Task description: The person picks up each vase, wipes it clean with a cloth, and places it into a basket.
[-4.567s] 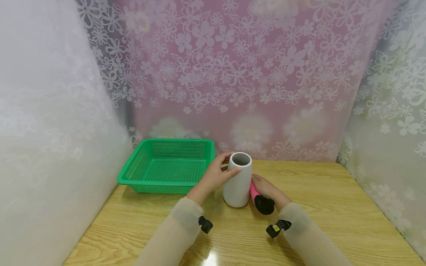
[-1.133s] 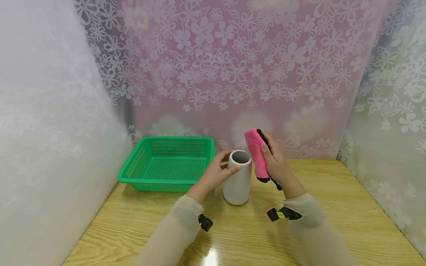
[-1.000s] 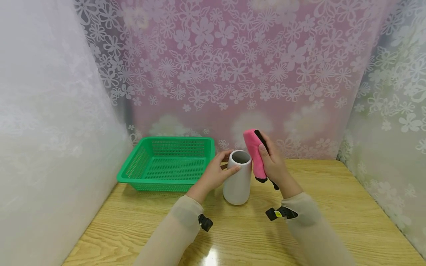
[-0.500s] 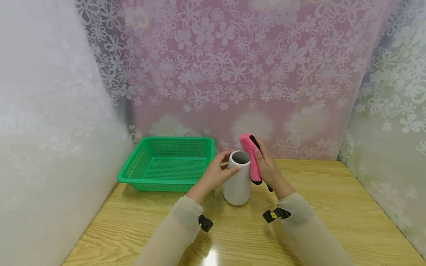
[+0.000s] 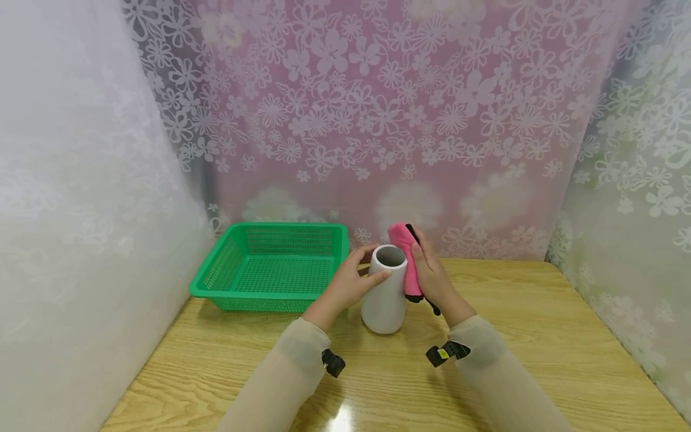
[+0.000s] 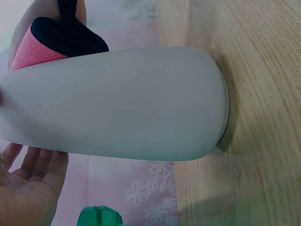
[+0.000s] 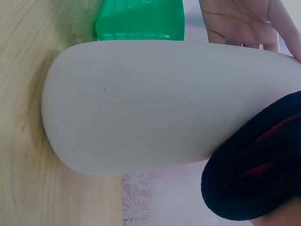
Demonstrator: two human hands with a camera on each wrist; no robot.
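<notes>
A tall white vase (image 5: 384, 303) stands upright on the wooden table, its round mouth facing up. My left hand (image 5: 348, 285) grips it near the rim from the left, thumb across the front and fingers behind. In my right hand (image 5: 433, 279) is a folded pink cloth (image 5: 410, 273) with black edging and a dangling black loop, held against the vase's upper right side. The left wrist view shows the vase's smooth wall (image 6: 127, 103), with the pink cloth (image 6: 35, 52) beyond it. Up close in the right wrist view, the cloth's black folded edge (image 7: 221, 188) overlaps the vase.
A green plastic basket (image 5: 270, 296) with perforated sides sits to the left of the vase, its visible floor bare. Behind the wooden table (image 5: 513, 312) hangs a pink floral curtain (image 5: 345, 120). Pale sheets flank both sides.
My right hand has brought the cloth left and slightly down to the vase over the last second. Earlier it was lower along the vase's side. My left hand keeps its grip.
</notes>
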